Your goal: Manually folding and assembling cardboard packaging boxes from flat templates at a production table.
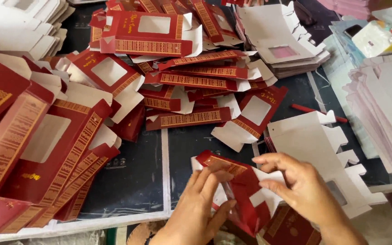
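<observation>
Fingers point(212, 179) of left hand point(200, 204) and right hand point(296, 183) clamp the half-folded red carton point(241, 190) at six o'clock; light, creasable card, probably best pinched along folds.

1. Red carton point(241, 190): its lower part is hidden behind the left hand point(203, 206) and right hand point(300, 186).
2. Both forearms are cut off by the bottom edge of the frame.
3. Flat white blanks point(386, 95): cut off at the right edge.
4. Red window boxes point(28, 149): cut off at the left edge.
5. Gold print on the boxes is too small to read.
</observation>
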